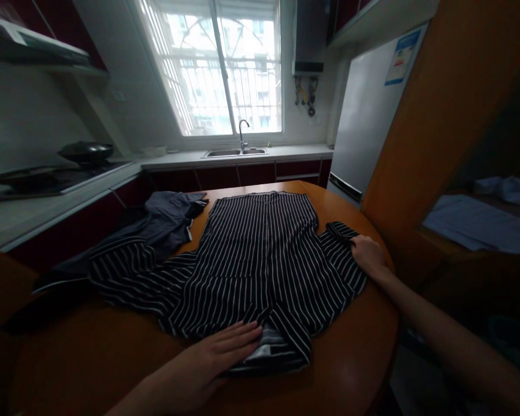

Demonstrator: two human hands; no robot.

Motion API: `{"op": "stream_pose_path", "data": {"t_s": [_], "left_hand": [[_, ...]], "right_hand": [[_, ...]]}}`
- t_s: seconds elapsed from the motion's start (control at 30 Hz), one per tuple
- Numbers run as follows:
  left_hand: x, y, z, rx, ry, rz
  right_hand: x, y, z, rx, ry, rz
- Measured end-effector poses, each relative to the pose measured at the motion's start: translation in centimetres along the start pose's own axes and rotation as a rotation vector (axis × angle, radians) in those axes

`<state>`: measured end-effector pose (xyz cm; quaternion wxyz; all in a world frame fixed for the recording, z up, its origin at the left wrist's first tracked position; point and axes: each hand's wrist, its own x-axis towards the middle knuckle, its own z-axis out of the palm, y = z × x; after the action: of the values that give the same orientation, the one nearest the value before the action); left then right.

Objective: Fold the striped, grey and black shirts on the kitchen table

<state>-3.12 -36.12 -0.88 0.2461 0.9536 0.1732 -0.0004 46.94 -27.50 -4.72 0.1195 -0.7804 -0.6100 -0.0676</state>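
A black shirt with white stripes point(242, 248) lies spread on the round wooden table, its collar toward me and its hem at the far side. My left hand point(223, 352) rests flat on the collar, fingers stretched out. At the right, my right hand point(368, 254) is closed on the cuff end of the shirt's sleeve point(340, 248), which is folded in beside the body. The other sleeve point(134, 277) stretches out to the left, partly over some grey clothing. A pale label shows inside the collar.
Grey and dark clothes point(169, 214) lie at the table's left edge. The wooden table point(125, 358) has a rounded edge. Beyond stand a counter with a sink point(225, 153), a stove with a wok point(86, 151), and a fridge point(372, 110). White cloth point(481, 222) lies on a shelf at right.
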Motion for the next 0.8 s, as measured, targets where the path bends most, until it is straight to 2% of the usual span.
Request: {"op": "stream_pose_path", "data": {"t_s": [0.13,0.3,0.43,0.53,0.67,0.7,0.8], "left_hand": [[0.3,0.6,-0.2,-0.011,-0.030,0.055],[0.7,1.2,-0.6,0.033,-0.023,0.147],[0.7,1.3,-0.7,0.080,-0.029,0.186],[0.7,1.3,-0.7,0.117,-0.035,0.187],[0.7,1.3,-0.6,0.124,-0.008,0.188],[0.7,1.3,-0.6,0.127,-0.008,0.185],[0.7,1.3,-0.4,0.156,-0.030,0.166]], "right_hand": [[0.5,2.3,-0.9,-0.029,0.013,0.147],[3.1,5.0,-2.9,-0.025,-0.007,0.418],[5.3,6.6,-4.9,-0.033,0.048,0.460],[5.6,6.1,-6.0,-0.073,0.084,0.406],[4.4,2.1,-5.6,-0.164,0.271,0.165],[4.0,0.9,-5.1,-0.151,0.259,0.089],[3.0,-2.2,-2.8,-0.046,0.114,-0.089]]}}
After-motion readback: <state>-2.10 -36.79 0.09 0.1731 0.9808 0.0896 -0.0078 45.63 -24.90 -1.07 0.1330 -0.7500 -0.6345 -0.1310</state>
